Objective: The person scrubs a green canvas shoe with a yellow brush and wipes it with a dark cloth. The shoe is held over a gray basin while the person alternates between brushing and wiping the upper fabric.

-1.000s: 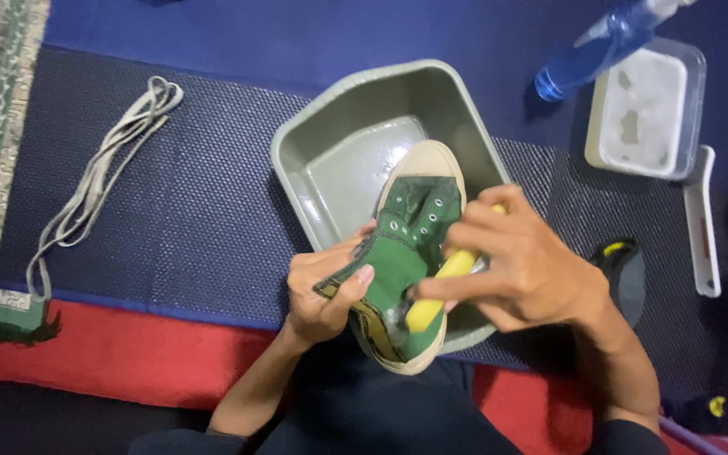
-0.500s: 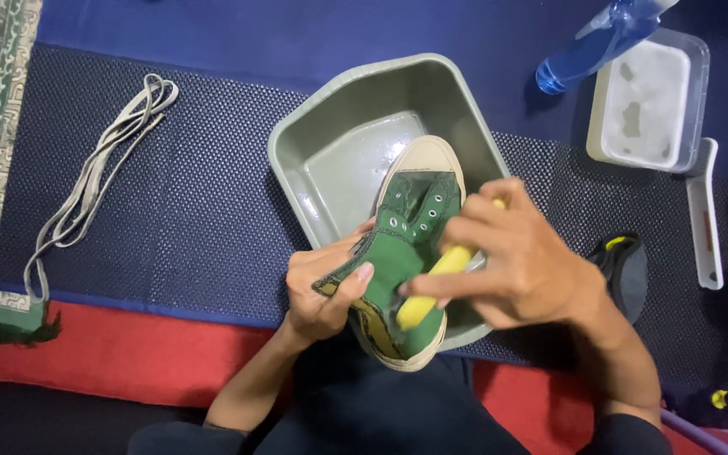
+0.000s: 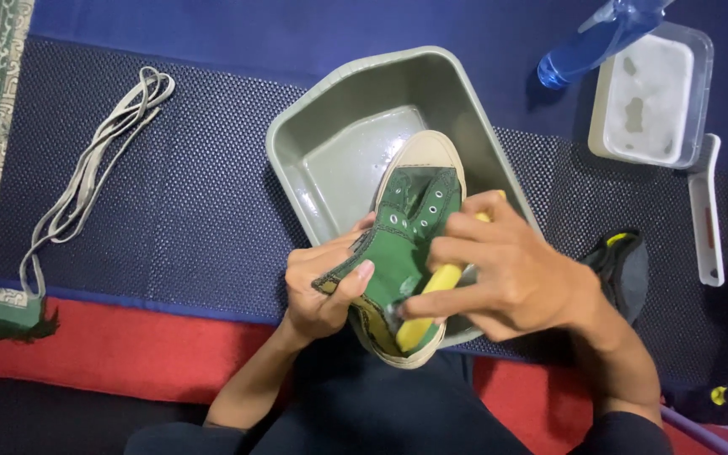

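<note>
1. Scrubbing step: the green shoe (image 3: 410, 227) lies over the grey basin (image 3: 355, 143).
2. The left hand (image 3: 326, 282) pinches its side open.
3. The right hand (image 3: 507, 274) grips a yellow brush (image 3: 427, 295), probably bristles-down.
4. Next calls for steady strokes.

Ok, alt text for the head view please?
Left hand holds a green shoe over a grey basin while right hand presses a yellow brush against it. Laces lie left; spray bottle upper right.
</note>
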